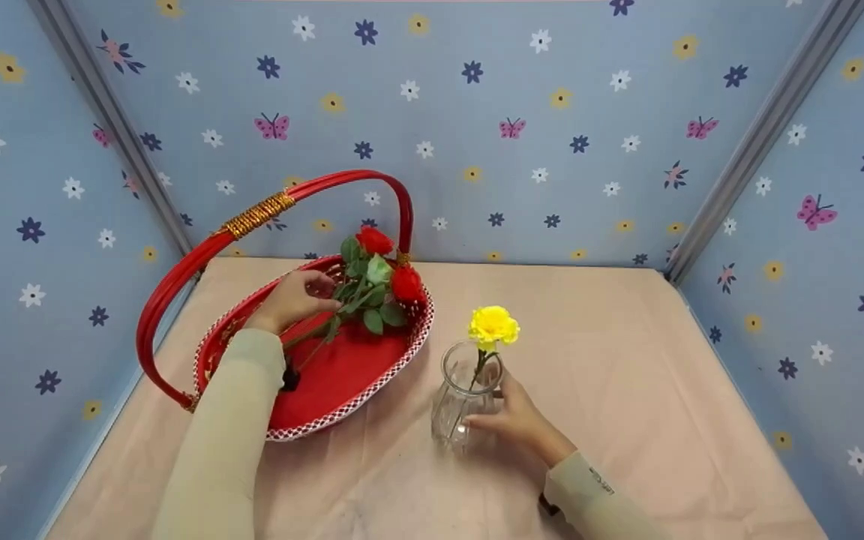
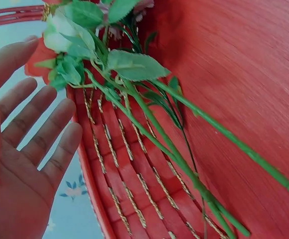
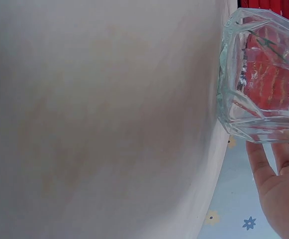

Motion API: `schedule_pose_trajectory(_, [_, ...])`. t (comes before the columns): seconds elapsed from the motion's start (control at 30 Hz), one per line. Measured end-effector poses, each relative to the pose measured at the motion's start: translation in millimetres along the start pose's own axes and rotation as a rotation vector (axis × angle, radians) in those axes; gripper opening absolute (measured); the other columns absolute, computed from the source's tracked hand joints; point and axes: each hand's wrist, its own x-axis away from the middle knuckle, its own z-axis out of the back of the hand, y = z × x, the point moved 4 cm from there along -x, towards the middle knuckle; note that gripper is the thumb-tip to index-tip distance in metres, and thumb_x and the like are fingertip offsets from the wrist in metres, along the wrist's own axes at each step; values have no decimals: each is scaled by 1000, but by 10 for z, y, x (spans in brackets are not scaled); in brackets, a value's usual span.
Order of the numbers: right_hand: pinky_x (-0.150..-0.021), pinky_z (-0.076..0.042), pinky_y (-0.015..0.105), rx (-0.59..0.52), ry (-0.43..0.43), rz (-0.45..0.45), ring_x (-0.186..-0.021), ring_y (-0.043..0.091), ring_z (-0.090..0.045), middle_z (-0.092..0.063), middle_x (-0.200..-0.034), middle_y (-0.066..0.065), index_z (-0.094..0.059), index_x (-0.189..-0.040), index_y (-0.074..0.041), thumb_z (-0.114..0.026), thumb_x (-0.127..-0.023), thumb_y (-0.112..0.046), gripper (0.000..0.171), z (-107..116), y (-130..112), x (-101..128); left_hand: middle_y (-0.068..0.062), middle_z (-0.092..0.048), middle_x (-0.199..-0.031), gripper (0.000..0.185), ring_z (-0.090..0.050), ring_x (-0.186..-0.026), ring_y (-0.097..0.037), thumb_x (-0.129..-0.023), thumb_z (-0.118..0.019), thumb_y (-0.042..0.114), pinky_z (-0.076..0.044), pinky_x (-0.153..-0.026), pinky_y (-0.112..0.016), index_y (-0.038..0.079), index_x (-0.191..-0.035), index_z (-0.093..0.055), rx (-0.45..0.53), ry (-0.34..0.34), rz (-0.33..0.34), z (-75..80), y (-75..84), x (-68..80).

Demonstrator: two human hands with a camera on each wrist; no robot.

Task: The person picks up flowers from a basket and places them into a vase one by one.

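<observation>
My left hand (image 1: pixel 295 301) reaches into a red woven basket (image 1: pixel 331 401), its fingers beside the leaves of artificial roses. In the left wrist view the fingers (image 2: pixel 59 142) are spread, with nothing in the palm. Two red roses (image 1: pixel 406 283) and a pale green-white rose (image 1: pixel 379 270) lie in the basket, their green stems (image 2: pixel 176 154) across its woven side. A pinkish flower (image 2: pixel 143 7) shows behind them. My right hand (image 1: pixel 520 420) holds a clear glass vase (image 1: pixel 445 412), thumb at its front and fingers behind. One yellow flower (image 1: pixel 493 327) stands in the vase.
The basket's tall red handle (image 1: pixel 148 322), wrapped in gold at one part, arches over my left hand. A pale pink cloth (image 1: pixel 627 375) covers the table. Flower-patterned blue panels (image 1: pixel 432 112) enclose its back and sides.
</observation>
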Motion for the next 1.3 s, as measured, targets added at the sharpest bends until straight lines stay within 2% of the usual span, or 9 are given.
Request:
schedule_pose_trajectory(0.23, [-113, -52, 55, -9, 8, 9, -139, 40, -58, -60, -152, 23, -35, -165, 1, -101, -75, -18, 114, 1, 3, -7, -26, -59, -150, 57, -54, -141, -46, -97, -83, 18, -46, -118, -63, -3, -146, -62, -38, -58, 22, -6, -147, 45])
schedule_pose_trajectory(0.47, [-115, -51, 54, -14, 1, 5, -141, 40, -57, -57, -156, 23, -30, -168, 1, -101, -74, -18, 119, -4, 11, 0, -28, -58, -153, 59, -52, -144, -46, -97, -82, 14, -44, -121, -62, -3, -149, -60, -72, -115, 48, -25, -239, 88])
schedule_pose_trajectory(0.73, [-114, -51, 53, -2, 0, 14, -140, 42, -57, -59, -153, 24, -33, -166, 3, -100, -76, -18, 114, 10, 10, -1, -30, -60, -148, 59, -56, -137, -47, -96, -82, 14, -49, -116, -62, -3, -149, -60, -109, -132, 44, -59, -373, 133])
schedule_pose_trajectory(1.13, [-112, -53, 53, -10, -6, 33, -141, 40, -57, -56, -157, 23, -28, -168, 1, -100, -75, -21, 120, 7, -6, -4, -30, -64, -144, 58, -59, -135, -46, -98, -80, 15, -52, -113, -61, -6, -147, -60, -143, -192, 86, -40, -497, 202])
schedule_pose_trajectory(1.3, [-111, -53, 54, -18, -5, 31, -141, 40, -57, -57, -156, 22, -30, -168, 1, -100, -75, -21, 118, 0, -2, -6, -31, -62, -147, 56, -60, -134, -45, -99, -79, 15, -52, -114, -60, -6, -147, -60, -124, -213, 116, -40, -546, 255])
